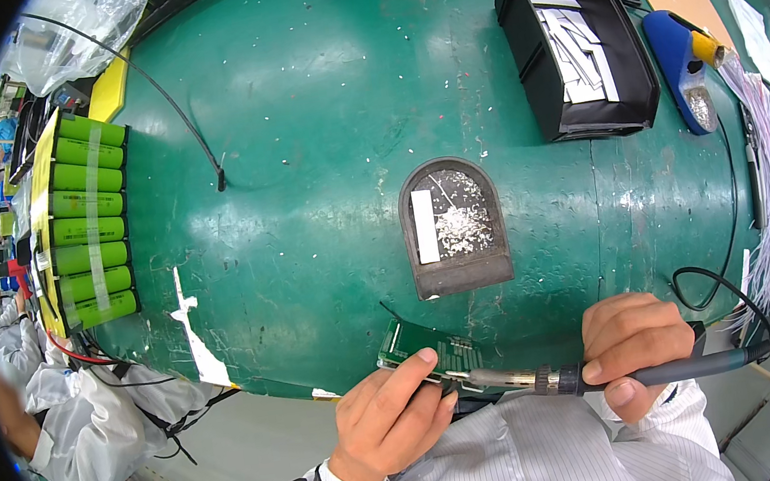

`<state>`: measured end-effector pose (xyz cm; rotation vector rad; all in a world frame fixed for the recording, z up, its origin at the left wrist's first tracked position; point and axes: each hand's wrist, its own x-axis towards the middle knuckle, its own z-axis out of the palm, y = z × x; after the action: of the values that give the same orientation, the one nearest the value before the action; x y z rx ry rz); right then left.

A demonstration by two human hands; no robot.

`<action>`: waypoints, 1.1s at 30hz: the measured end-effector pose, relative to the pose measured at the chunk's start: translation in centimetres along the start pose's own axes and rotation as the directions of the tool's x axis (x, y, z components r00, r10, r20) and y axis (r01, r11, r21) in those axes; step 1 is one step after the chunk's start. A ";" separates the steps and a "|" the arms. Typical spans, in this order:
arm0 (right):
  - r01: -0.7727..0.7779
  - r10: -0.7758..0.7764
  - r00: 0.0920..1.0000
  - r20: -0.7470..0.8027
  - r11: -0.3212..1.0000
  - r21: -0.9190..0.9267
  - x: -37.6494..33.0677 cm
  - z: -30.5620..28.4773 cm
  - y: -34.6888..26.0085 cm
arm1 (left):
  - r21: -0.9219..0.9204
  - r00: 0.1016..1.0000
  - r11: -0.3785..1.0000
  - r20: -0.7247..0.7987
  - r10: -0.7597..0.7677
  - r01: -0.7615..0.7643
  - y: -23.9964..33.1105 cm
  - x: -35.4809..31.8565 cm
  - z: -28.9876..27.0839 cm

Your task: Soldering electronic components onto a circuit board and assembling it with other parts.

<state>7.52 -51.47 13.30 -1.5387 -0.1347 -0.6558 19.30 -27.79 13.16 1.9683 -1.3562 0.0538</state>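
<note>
Between the fingers of my left hand (390, 415) is a green circuit board (430, 349), held at the front edge of the table. My right hand (638, 348) grips the dark handle of a soldering iron (559, 379), its metal tip pointing left at the board's near edge. Whether the tip touches the board I cannot tell, as my left fingers partly cover that spot. Just beyond the board sits a dark scoop-shaped tray (463, 276) with white scraps and a white strip inside.
A black bin (533, 75) of white strips stands at the back right, beside a blue soldering iron stand (672, 57). White wires (758, 152) hang over the right edge. A green battery pack (91, 226) stands at left; a black cable (178, 107) arches nearby. A co-worker's white sleeve (98, 424) shows at lower left.
</note>
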 end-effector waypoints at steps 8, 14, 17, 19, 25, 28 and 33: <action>-0.005 0.005 1.000 -0.024 1.000 0.008 0.1 -0.3 0.0 | -0.035 0.999 0.999 0.038 -0.029 0.030 0.3 -0.6 0.5; -0.014 0.015 0.999 -0.047 1.000 0.012 0.1 0.0 0.0 | -0.020 0.999 1.000 0.038 -0.022 0.023 0.3 -0.5 0.4; -0.003 0.004 0.998 -0.058 1.000 0.011 0.1 -0.1 0.0 | -0.024 0.999 1.000 0.035 -0.019 0.020 0.3 -0.4 0.5; -0.002 0.002 0.999 -0.050 1.000 -0.001 0.0 -0.2 -0.1 | -0.024 0.999 1.000 0.034 -0.018 0.019 0.4 -0.4 0.5; -0.006 0.006 0.999 -0.048 1.000 -0.001 0.1 -0.3 -0.1 | -0.026 0.999 1.000 0.039 -0.017 0.018 0.3 -0.3 0.4; 0.006 -0.006 0.999 -0.036 1.000 0.001 0.2 -0.4 -0.1 | -0.025 0.999 1.000 0.039 -0.017 0.018 0.3 -0.3 0.4; 0.008 -0.008 0.999 -0.046 1.000 0.003 0.0 -0.3 0.0 | -0.021 0.999 1.000 0.029 0.018 -0.018 0.2 0.1 0.3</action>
<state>7.40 -51.78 13.32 -1.5194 -0.1068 -0.6964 19.11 -28.09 13.13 1.9468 -1.3882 0.0191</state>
